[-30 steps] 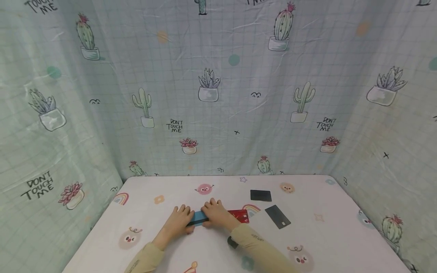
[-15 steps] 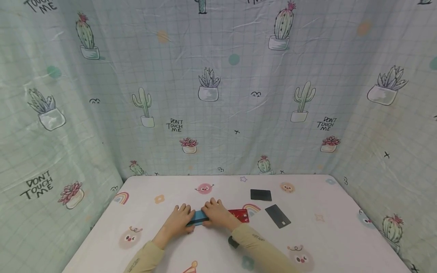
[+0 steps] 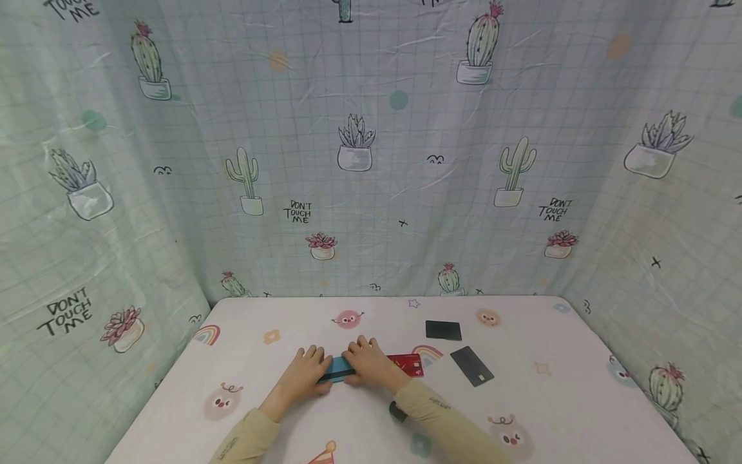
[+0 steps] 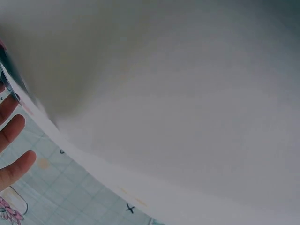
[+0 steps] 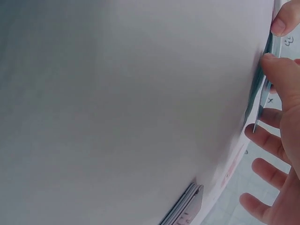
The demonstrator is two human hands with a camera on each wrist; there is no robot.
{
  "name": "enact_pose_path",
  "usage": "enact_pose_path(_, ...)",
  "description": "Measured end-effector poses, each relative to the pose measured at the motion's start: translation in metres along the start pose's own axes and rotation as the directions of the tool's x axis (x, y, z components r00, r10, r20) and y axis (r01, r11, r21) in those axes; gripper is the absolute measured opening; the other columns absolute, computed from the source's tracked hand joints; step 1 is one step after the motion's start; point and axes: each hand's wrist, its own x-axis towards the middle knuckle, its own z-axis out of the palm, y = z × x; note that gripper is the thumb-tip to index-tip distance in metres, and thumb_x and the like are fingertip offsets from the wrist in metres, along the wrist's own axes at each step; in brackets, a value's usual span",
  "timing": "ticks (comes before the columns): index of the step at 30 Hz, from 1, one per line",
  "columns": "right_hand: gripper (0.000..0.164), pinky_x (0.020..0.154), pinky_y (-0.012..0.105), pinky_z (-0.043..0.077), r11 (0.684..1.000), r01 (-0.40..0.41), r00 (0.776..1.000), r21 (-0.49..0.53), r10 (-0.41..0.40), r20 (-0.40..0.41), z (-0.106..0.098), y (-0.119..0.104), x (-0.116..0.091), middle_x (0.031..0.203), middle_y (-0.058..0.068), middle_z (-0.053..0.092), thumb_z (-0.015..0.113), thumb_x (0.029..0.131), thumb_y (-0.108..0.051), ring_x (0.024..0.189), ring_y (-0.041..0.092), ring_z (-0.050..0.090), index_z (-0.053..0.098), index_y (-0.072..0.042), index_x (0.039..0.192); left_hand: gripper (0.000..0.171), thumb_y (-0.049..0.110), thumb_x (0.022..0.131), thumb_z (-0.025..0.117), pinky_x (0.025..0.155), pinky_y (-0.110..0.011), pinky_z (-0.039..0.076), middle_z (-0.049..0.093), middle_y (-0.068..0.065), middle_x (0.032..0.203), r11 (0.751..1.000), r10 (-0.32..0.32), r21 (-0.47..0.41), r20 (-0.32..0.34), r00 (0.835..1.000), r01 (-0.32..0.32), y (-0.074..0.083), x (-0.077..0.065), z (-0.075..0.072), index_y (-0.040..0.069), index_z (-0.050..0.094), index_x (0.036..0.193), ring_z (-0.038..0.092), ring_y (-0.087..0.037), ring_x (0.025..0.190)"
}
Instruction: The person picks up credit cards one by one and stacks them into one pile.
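A blue bank card (image 3: pixel 336 366) with a black stripe lies level between my two hands, low over the table. My left hand (image 3: pixel 306 372) pinches its left end between thumb and fingers. At the other end my right hand (image 3: pixel 370 365) grips it the same way, covering that part. The right wrist view catches the card (image 5: pixel 259 110) edge-on as a thin sheet between thumb and fingers. Against my right wrist in the head view appears a red bank card (image 3: pixel 413 365) with a chip, partly hidden by the hand. Seen from the right wrist, a small stack of cards (image 5: pixel 185 206) shows its edges.
Two dark cards lie on the right, a black one (image 3: pixel 443 330) farther back and a grey one (image 3: pixel 472 366) with a chip, set aslant. A small black object (image 3: pixel 397 412) shows beside the right sleeve. Patterned curtains (image 3: pixel 371 193) stand around the white printed table (image 3: pixel 556 399).
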Motion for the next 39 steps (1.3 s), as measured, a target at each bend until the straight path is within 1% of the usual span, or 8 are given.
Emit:
enact_pose_path(6,0.05,0.084,0.035,0.039,1.0,-0.014,1.0,0.002,0.014,-0.01,0.0,0.0,-0.001,0.105,-0.005,0.053,0.054,0.079,-0.056,0.094,0.013,0.04,0.054,-0.022,0.115,0.048,0.045,0.071,0.065,0.064,-0.033,0.033,0.05,-0.005,0.085,1.0,0.008,-0.003,-0.041,0.999,-0.008,0.001,0.001,-0.001,0.009,0.061,0.103,0.04,-0.017,0.077)
enact_pose_path(8,0.05,0.084,0.036,0.039,1.0,-0.019,1.0,0.007,0.019,-0.011,-0.002,0.0,-0.002,0.105,-0.005,0.054,0.055,0.079,-0.055,0.095,0.014,0.041,0.054,-0.022,0.115,0.048,0.045,0.071,0.065,0.064,-0.034,0.033,0.05,-0.005,0.085,1.0,0.007,-0.011,-0.046,0.999,-0.008,0.001,0.001,-0.002,0.009,0.062,0.103,0.04,-0.017,0.077)
enact_pose_path(16,0.049,0.083,0.038,0.039,0.998,-0.035,0.999,0.05,0.036,-0.033,-0.003,-0.001,-0.006,0.104,-0.004,0.055,0.058,0.078,-0.052,0.094,0.015,0.041,0.055,-0.022,0.115,0.05,0.045,0.074,0.062,0.068,-0.036,0.034,0.05,-0.008,0.088,0.998,-0.017,-0.06,0.006,1.0,0.017,0.005,0.002,-0.002,0.008,0.061,0.108,0.041,-0.019,0.08)
enact_pose_path(22,0.048,0.083,0.038,0.038,0.996,-0.041,0.998,0.082,0.045,-0.04,-0.007,0.0,-0.013,0.103,-0.004,0.055,0.06,0.077,-0.05,0.094,0.015,0.04,0.056,-0.021,0.115,0.05,0.046,0.073,0.063,0.067,-0.033,0.032,0.048,-0.006,0.087,0.997,-0.02,-0.072,-0.002,1.0,0.019,0.009,0.003,-0.004,0.009,0.06,0.107,0.039,-0.018,0.079)
enact_pose_path(26,0.049,0.084,0.039,0.039,0.995,-0.045,0.998,0.092,0.049,-0.049,-0.011,0.001,-0.019,0.105,-0.003,0.054,0.061,0.077,-0.049,0.094,0.015,0.041,0.055,-0.021,0.116,0.051,0.047,0.072,0.063,0.067,-0.033,0.032,0.048,-0.006,0.088,0.998,-0.018,-0.056,-0.01,1.0,0.017,0.012,0.005,-0.008,0.011,0.06,0.107,0.039,-0.018,0.08)
enact_pose_path(33,0.049,0.085,0.039,0.038,0.995,-0.067,0.996,0.079,0.071,-0.051,-0.019,0.002,-0.028,0.107,-0.003,0.054,0.061,0.076,-0.05,0.095,0.015,0.041,0.055,-0.022,0.116,0.053,0.048,0.07,0.064,0.07,-0.035,0.036,0.049,-0.007,0.09,0.999,-0.02,-0.043,-0.033,0.999,0.018,0.019,0.008,-0.014,0.01,0.06,0.108,0.041,-0.019,0.082)
enact_pose_path(39,0.051,0.086,0.039,0.039,0.994,-0.076,0.996,0.073,0.079,-0.037,-0.02,0.003,-0.034,0.108,-0.003,0.054,0.06,0.076,-0.051,0.096,0.015,0.042,0.054,-0.022,0.117,0.055,0.051,0.07,0.063,0.07,-0.036,0.038,0.051,-0.007,0.092,1.0,-0.009,-0.02,-0.042,0.999,0.008,0.025,0.009,-0.016,0.011,0.06,0.109,0.043,-0.019,0.083)
